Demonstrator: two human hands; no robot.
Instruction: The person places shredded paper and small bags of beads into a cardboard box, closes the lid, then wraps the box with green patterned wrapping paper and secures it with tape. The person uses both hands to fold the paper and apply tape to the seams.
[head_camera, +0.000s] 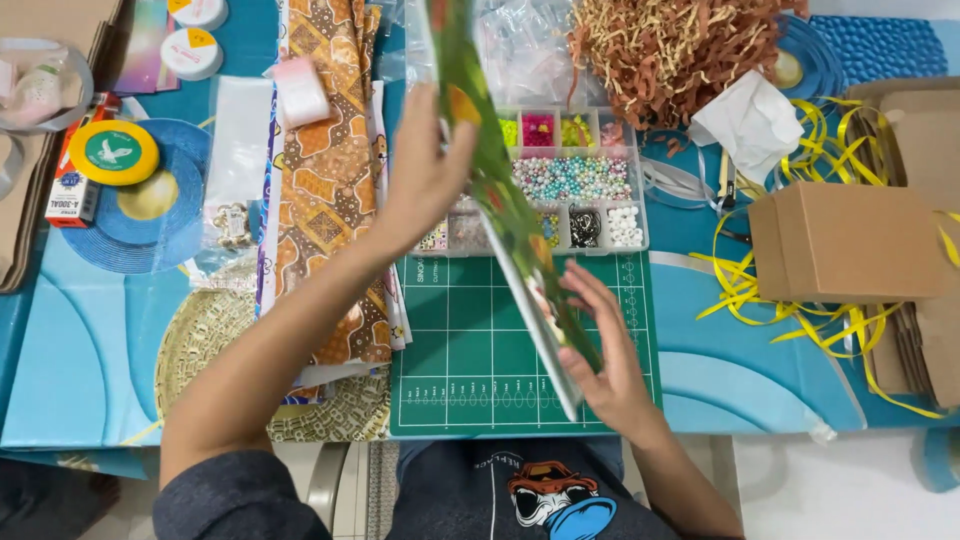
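A stack of colourful printed paper sheets (505, 215), mostly green, is held on edge above the table, running from the top of the view down to the near side. My left hand (425, 170) grips its upper part from the left. My right hand (605, 350) holds its lower end from the right, fingers spread along the sheets. Under them lies a green cutting mat (470, 350). Behind the mat sits a clear compartment box of coloured beads (585, 180), partly hidden by the sheets.
Brown patterned paper sheets (325, 180) lie left of the mat, over a woven round placemat (205, 340). A brown cardboard box (845, 240) with yellow ribbon (800, 320) stands right. Shredded brown paper filler (670, 50), tape rolls (113, 152) and a white ribbon roll (300, 90) lie at the back.
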